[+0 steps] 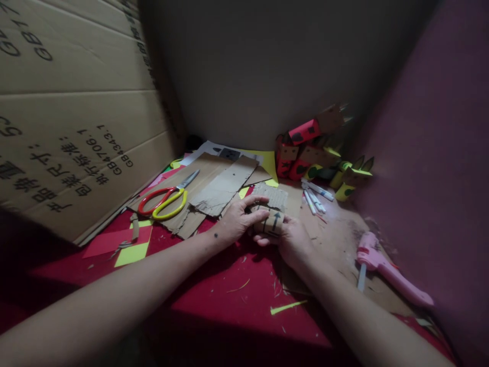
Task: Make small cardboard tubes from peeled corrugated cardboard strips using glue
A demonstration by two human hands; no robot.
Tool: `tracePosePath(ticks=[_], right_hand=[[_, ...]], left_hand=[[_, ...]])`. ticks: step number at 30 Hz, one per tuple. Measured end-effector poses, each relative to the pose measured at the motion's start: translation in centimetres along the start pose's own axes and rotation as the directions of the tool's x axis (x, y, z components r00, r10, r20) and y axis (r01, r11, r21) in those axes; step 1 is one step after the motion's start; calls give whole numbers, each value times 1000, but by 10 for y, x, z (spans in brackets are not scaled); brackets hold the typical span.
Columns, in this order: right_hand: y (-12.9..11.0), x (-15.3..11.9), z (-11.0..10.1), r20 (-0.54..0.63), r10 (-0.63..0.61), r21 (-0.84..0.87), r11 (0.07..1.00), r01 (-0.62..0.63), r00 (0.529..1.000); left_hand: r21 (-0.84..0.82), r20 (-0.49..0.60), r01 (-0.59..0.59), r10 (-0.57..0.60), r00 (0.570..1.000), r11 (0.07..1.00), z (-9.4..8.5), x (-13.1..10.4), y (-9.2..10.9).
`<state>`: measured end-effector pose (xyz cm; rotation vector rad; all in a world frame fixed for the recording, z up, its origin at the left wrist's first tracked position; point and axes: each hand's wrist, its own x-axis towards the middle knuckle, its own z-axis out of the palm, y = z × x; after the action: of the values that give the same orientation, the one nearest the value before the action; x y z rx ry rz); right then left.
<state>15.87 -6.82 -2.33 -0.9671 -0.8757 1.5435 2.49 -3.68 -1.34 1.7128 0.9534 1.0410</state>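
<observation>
Both hands closed on small cardboard piece (pixel 272 220) with printed arrow, mid red table (pixel 229 290): left hand (pixel 237 219) grips from left, right hand (pixel 292 239) underneath. Step looks like folding; next likely needs glue gun (pixel 385 270), lying right. Scissors (pixel 168 199) lie left

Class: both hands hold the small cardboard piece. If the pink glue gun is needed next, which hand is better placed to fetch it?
Probably the right hand: the pink glue gun lies on its side of the small cardboard piece. The left hand would have to cross over.
</observation>
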Motion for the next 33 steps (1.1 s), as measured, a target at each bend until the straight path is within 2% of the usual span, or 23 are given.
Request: tracePosePath(ticks=[3, 6, 10, 12, 14, 15, 16, 18, 20, 21, 23, 27, 33], right_hand=[[1, 0, -1, -10, -14, 16, 1000, 15, 1000], [2, 0, -2, 7, -34, 10, 999, 33, 999], [4, 3, -3, -7, -39, 10, 999, 39, 999], [6, 5, -4, -19, -42, 17, 999, 42, 999], [8, 8, -5, -24, -45, 21, 999, 45, 999], [9, 9, -5, -25, -47, 21, 999, 47, 999], [10, 10, -5, -25, -53, 21, 998, 53, 998], [12, 12, -6, -24, -85, 28, 996, 85, 996], [14, 12, -7, -23, -132, 37, 990, 133, 991], [15, 12, -8, -21, -152, 40, 987, 153, 988], [16, 12, -10, -17, -173, 38, 984, 174, 985], [14, 10, -9, -7, -179, 28, 983, 179, 984], [13, 9, -5, -22, -181, 15, 983, 181, 983]], left_hand=[[-26, 63, -4, 6, 998, 1000, 0, 0, 0], [19, 79, -57, 55, 995, 998, 0, -1, -3], [190, 80, -106, 92, 993, 976, 0, 0, -8], [330, 4, -127, 133, 991, 936, 1, 0, -9], [516, -96, -174, 259, 961, 838, 2, -3, -7], [608, -98, -225, 353, 930, 762, 2, -4, -6], [682, -62, -289, 446, 893, 672, 3, -7, -4], [766, 85, -429, 586, 806, 480, 6, -11, -1], [779, 233, -533, 636, 736, 330, 9, -16, 0], [783, 284, -555, 632, 721, 282, 11, -17, 0], [793, 355, -565, 582, 732, 227, 15, -20, -2], [827, 389, -523, 461, 797, 207, 21, -24, -6], [846, 379, -498, 443, 813, 189, 24, -25, -8]])
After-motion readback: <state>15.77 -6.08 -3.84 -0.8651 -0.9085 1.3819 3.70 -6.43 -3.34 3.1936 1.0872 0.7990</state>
